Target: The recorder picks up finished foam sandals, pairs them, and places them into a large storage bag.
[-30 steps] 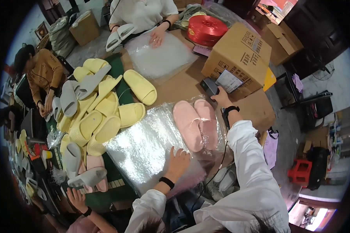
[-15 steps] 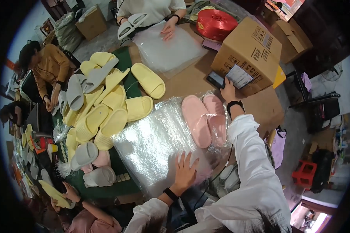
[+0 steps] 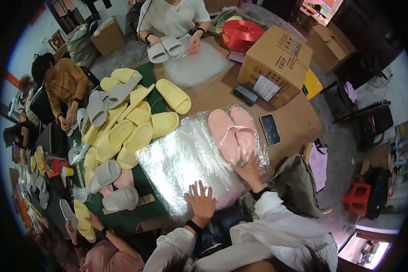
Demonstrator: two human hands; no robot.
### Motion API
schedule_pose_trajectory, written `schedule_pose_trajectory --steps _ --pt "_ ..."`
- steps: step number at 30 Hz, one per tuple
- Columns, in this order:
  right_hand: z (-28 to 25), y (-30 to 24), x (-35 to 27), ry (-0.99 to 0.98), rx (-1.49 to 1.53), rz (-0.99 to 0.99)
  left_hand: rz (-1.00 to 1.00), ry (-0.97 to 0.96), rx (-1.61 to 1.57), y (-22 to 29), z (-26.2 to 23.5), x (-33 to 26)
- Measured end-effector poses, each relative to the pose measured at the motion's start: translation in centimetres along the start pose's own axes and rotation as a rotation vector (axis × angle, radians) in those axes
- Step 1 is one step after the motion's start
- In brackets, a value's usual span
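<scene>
Clear plastic bag (image 3: 190, 167): flat on desk (image 3: 222, 97), pink slippers (image 3: 233, 133) inside at far end.
Left hand (image 3: 199, 201): grip spread flat, pressing bag.
Right hand (image 3: 249, 170): off the phone (image 3: 270, 129), now open beside slippers.

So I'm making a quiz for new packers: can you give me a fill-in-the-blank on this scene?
1. The pair of slippers by the right hand is ____ in colour.
2. The left hand lies flat on a stack of clear ____ bags.
3. The phone lies screen-up on the ____ table.

Missing words: pink; plastic; brown
</scene>
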State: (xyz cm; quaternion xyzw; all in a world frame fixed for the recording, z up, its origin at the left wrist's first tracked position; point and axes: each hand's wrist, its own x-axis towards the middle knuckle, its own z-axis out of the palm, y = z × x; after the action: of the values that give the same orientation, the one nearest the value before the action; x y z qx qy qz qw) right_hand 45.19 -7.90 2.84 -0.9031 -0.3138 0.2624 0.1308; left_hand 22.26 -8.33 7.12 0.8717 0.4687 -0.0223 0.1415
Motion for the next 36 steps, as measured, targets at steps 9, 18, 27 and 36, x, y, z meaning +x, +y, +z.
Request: schedule_pose_trajectory --steps 9,18,27,36 --pt "1.6 -2.6 1.0 0.547 0.012 -0.339 -0.01 -0.032 0.11 -1.4 4.1 -3.2" --pt "-9.2 -6.9 -1.5 0.326 1.294 -0.47 0.321 0.08 0.072 -3.8 2.1 -4.2" --pt "-16.6 -0.8 -18.2 0.327 1.558 -0.28 0.601 0.097 0.038 -2.8 2.3 -5.7" --pt "-18.2 17.7 -34.4 0.532 1.724 -0.207 1.069 -0.091 -0.026 5.5 5.8 -7.9"
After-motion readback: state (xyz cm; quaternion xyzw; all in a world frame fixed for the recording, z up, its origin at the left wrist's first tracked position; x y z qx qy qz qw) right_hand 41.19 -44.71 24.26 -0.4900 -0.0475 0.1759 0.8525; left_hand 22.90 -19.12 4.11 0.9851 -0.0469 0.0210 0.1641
